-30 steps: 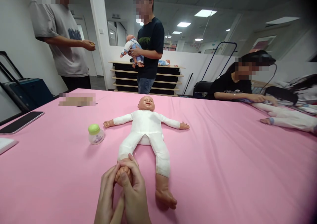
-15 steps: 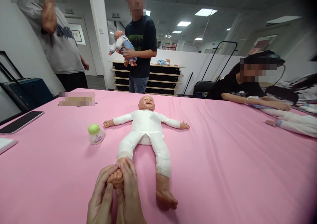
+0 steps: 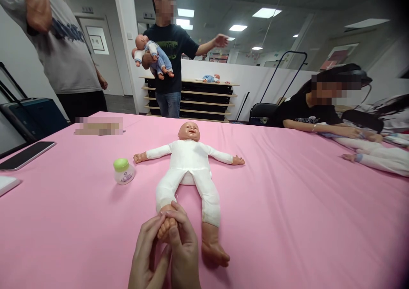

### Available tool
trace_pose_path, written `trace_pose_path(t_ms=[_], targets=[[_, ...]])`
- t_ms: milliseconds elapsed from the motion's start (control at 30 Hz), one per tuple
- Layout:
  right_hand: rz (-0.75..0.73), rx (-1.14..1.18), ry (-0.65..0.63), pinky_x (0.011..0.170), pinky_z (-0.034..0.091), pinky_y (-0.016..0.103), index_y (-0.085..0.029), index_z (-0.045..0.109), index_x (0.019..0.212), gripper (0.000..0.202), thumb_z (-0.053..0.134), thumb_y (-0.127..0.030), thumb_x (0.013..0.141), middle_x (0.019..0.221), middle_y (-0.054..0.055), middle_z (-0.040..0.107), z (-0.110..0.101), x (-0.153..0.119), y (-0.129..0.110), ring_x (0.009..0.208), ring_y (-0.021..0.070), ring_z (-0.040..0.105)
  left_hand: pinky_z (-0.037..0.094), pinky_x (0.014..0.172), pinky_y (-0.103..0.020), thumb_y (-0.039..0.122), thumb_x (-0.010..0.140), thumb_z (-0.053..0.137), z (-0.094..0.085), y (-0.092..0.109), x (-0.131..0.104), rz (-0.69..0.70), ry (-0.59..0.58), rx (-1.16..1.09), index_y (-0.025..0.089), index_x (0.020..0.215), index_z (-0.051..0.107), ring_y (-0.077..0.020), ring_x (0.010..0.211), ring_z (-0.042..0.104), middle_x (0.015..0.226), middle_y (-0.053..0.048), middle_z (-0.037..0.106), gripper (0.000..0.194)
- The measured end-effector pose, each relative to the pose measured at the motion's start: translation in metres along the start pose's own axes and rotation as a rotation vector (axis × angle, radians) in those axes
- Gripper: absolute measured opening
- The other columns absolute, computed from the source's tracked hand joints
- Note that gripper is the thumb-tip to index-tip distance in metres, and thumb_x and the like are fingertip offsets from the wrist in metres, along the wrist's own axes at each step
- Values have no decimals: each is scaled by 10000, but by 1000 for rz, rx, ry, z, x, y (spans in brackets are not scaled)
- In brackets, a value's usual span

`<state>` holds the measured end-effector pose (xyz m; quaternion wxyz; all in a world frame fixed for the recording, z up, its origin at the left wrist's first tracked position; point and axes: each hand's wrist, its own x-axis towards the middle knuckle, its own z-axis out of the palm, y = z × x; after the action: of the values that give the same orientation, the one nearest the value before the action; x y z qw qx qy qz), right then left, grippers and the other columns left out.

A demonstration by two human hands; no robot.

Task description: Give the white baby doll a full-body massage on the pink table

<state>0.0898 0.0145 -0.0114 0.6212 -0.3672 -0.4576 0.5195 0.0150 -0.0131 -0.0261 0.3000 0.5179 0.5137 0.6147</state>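
A baby doll (image 3: 191, 157) with a white cloth body lies on its back on the pink-covered table (image 3: 281, 229), arms spread, head away from me. Its foot on the left side (image 3: 168, 228) is raised between my two hands. My left hand (image 3: 147, 242) wraps that foot from the left, fingers over the top. From the right, my right hand (image 3: 183, 238) closes round it, thumb near the toes. The sole is partly hidden by my thumbs. The doll's other foot (image 3: 215, 248) rests free on the cloth. Left of the doll stands a small jar (image 3: 124, 171) with a green lid.
A tablet-like device (image 3: 28, 156) and a white object (image 3: 9, 184) lie at the left edge. Across the table a standing person (image 3: 166, 50) holds dolls. Another person (image 3: 316, 114) leans over a doll (image 3: 383, 154) at the right. A suitcase (image 3: 35, 116) stands at the left.
My hands have shifted right with the doll's foot, and the leg has swung with them. My right thumb has moved up to the toes. The standing person has stretched out one arm.
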Motion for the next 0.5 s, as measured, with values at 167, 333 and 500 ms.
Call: trace_pose_path(t_ms=[167, 333, 500], targets=[[93, 77, -30, 1054, 362, 406, -241, 667, 978, 302, 548, -473, 826, 1318, 66, 505, -3, -3, 4, 1277, 230, 406, 512, 871, -318, 317, 800, 582, -4, -4, 10, 36, -13, 51, 215, 1062, 606, -201, 1027, 574, 1102, -80, 578, 282], [66, -65, -154, 1116, 275, 398, -290, 575, 1196, 361, 525, -412, 860, 1392, 27, 432, -4, -13, 9, 1365, 202, 253, 550, 696, -221, 368, 758, 628, -7, 4, 16, -66, 122, -106, 184, 847, 636, -148, 788, 619, 862, -39, 600, 205], [38, -200, -132, 1112, 291, 396, -300, 526, 1254, 364, 452, -366, 903, 1418, 14, 394, 0, -16, 12, 1358, 195, 271, 535, 677, -175, 355, 793, 591, -8, 1, 16, -70, 114, -67, 188, 862, 624, -126, 776, 618, 839, -31, 600, 184]])
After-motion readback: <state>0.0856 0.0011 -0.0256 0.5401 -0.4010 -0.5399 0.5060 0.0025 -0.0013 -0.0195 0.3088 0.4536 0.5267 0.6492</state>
